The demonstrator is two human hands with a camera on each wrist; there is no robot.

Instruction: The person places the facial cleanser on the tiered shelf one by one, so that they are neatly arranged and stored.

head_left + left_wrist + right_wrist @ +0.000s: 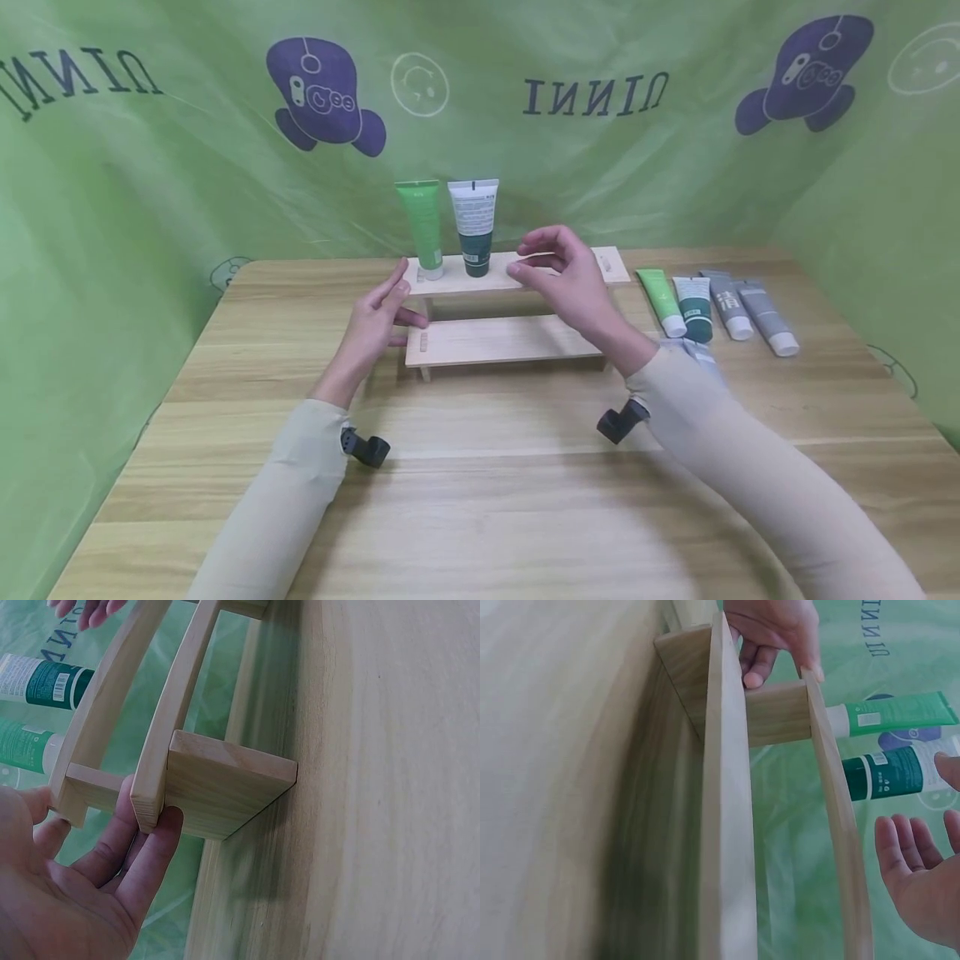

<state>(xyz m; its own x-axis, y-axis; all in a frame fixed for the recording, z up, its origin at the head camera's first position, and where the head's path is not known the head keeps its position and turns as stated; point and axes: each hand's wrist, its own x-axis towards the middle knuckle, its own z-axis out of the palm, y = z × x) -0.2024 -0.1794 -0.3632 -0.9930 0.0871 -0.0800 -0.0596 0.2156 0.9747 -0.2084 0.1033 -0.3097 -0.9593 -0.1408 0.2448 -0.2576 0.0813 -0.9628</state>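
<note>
A two-tier wooden shelf [495,340] stands on the table. My left hand [367,325] steadies its left end. In the left wrist view the thumb lies against the upper board, while fingers [154,859] sit on both sides of the lower board's end. On the upper board, a green squeeze tube [425,223] stands cap down at the left. Beside it is an upright white and dark-green squeeze tube [475,221]. To the right of that tube my right hand [573,283] hovers over the upper board, its fingers loosely bent and holding nothing.
Right of the shelf lie a green tube [660,300], a white and dark-green tube [693,307] and two grey tubes [727,305]. Another tube [702,354] is partly hidden by my right sleeve. A green printed curtain [480,150] hangs behind the wooden table [480,500].
</note>
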